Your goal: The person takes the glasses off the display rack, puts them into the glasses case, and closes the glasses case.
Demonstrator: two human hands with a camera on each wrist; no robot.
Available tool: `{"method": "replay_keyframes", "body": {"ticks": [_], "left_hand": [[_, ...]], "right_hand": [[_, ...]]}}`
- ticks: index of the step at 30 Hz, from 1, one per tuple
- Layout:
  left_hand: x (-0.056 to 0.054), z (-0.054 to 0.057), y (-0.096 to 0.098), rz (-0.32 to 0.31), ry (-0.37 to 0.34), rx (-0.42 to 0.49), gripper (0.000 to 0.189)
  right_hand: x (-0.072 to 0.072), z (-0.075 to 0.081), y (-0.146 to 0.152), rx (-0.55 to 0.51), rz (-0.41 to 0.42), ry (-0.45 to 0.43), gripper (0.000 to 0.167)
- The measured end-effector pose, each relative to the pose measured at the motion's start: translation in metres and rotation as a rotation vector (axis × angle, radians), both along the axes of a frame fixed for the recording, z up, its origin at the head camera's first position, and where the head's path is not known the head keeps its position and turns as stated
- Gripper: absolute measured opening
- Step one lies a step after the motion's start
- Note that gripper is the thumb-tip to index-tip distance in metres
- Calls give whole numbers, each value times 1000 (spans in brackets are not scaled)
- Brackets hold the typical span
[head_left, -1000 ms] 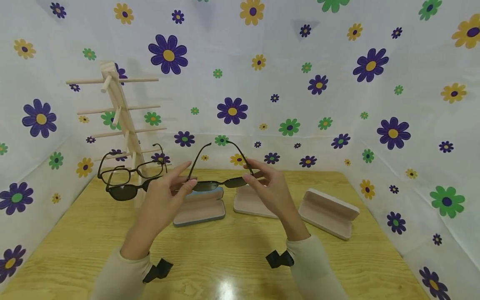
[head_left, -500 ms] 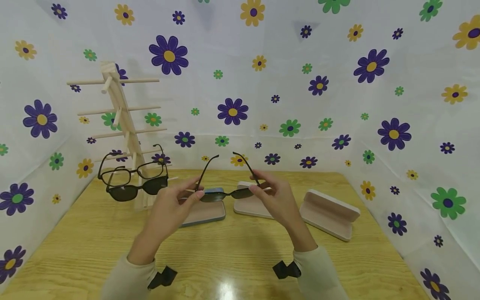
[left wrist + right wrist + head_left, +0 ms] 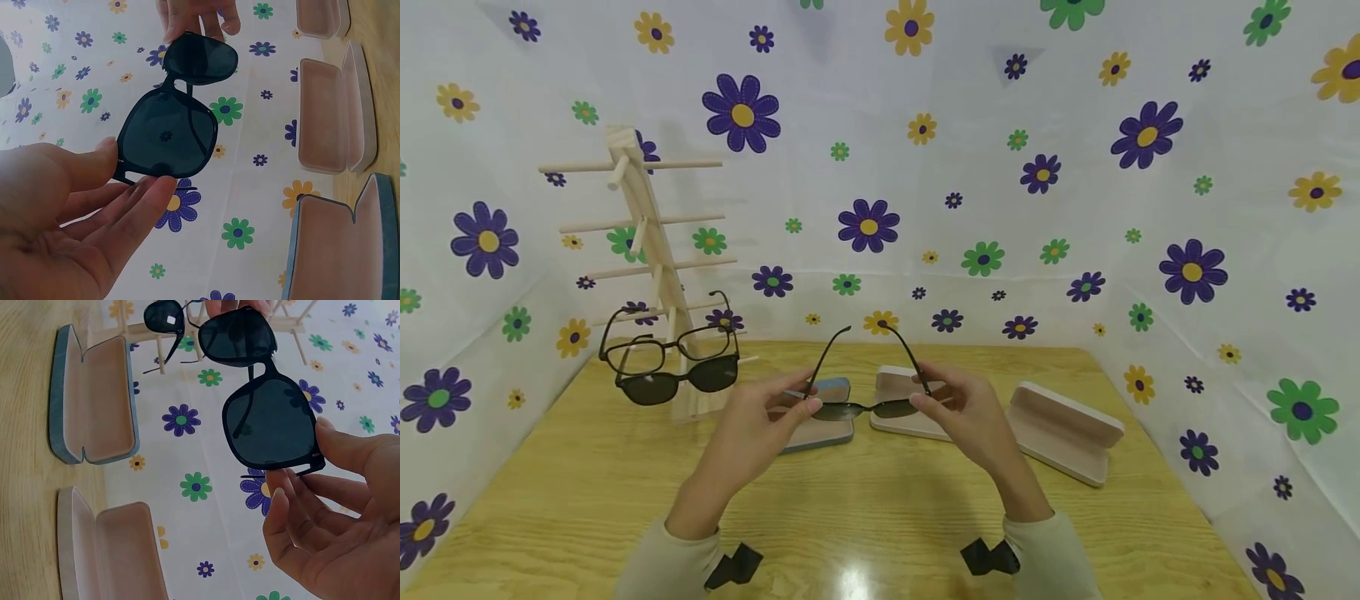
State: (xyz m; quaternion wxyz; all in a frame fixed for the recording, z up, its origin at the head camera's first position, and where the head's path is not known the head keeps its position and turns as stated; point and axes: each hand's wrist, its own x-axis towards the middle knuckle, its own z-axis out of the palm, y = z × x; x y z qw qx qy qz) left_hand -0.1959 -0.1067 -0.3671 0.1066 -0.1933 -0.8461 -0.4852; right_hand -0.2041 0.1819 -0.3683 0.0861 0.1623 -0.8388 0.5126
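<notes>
A pair of black sunglasses is held up between both hands, temples unfolded and pointing away from me. My left hand pinches the left hinge corner with thumb and fingers. At the opposite hinge corner my right hand pinches the frame in the same way. Dark lenses fill the middle of the left wrist view. Behind the sunglasses, on the table, lie an open blue-edged glasses case and an open pale case, both partly hidden by the hands.
Another open pale case lies at the right of the wooden table. A wooden peg rack stands at the left, carrying clear-lens glasses and, below them, dark sunglasses. Flower-patterned cloth encloses the back and sides.
Both hands have moved down, slightly right and nearer with the sunglasses. The rack's lower sunglasses, partly covered earlier by the left hand, now show fully.
</notes>
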Motion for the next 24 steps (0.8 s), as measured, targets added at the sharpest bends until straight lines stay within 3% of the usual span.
{"method": "replay_keyframes", "body": {"ticks": [6, 24], "left_hand": [[0, -2, 2, -15, -1, 7, 43], [2, -6, 8, -32, -19, 2, 46]], "right_hand": [[2, -4, 3, -3, 21, -11, 50], [8, -7, 10, 14, -25, -41, 51]]}}
